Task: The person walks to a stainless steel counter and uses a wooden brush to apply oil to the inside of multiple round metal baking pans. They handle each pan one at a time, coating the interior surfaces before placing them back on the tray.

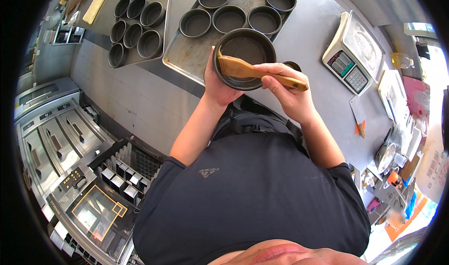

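My left hand (219,86) grips a round dark metal cake pan (245,49) from its left side and holds it tilted above the table edge. In my right hand (291,93) is a flat pastry brush with a wooden handle (242,66). Its bristles (220,52) touch the inner left wall of the pan. Beyond the held pan, several more round pans (229,18) sit on a large metal baking tray (189,59). One small round container (292,66) is partly hidden behind my right hand.
More round pans (149,44) stand on a surface at the left, near a long strip of dough (98,3). To the right are a digital scale (352,54), a metal scraper (357,110) and an oil bottle (401,60). A deck oven (63,131) stands at lower left.
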`<state>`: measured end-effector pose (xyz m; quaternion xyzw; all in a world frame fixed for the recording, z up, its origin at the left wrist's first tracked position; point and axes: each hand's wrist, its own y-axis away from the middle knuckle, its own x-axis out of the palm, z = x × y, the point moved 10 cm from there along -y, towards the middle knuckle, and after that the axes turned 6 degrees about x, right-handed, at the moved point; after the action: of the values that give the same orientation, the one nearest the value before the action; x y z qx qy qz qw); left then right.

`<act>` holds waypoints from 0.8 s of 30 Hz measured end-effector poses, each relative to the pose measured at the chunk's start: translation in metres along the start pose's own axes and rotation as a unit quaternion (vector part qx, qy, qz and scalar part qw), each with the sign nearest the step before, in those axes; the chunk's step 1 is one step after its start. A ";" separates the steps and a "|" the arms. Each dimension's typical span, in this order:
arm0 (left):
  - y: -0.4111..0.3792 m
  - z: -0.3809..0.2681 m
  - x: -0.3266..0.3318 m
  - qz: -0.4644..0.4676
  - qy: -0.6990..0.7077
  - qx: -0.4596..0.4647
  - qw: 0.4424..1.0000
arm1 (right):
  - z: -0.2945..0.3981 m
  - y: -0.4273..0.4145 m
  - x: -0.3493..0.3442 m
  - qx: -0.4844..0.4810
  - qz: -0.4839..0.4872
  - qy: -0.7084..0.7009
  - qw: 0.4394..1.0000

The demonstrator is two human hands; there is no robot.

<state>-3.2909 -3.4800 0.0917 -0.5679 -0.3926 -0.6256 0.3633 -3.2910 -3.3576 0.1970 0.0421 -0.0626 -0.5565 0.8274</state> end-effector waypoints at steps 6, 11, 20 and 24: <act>0.006 0.009 -0.005 -0.032 0.022 -0.036 0.999 | 0.022 -0.013 -0.010 -0.062 0.052 0.066 0.995; 0.004 0.010 0.003 -0.015 -0.013 -0.028 0.999 | 0.047 -0.006 -0.023 -0.165 -0.102 0.249 0.949; 0.009 0.002 -0.011 -0.011 -0.052 -0.035 0.998 | 0.025 -0.008 -0.004 -0.099 0.020 0.099 0.990; 0.000 -0.011 0.006 -0.037 -0.022 0.000 0.999 | 0.034 -0.008 -0.015 -0.070 0.112 0.103 0.986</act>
<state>-3.2959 -3.4900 0.0976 -0.5668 -0.4214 -0.6257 0.3312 -3.3092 -3.3470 0.2288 0.0341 0.0580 -0.4558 0.8876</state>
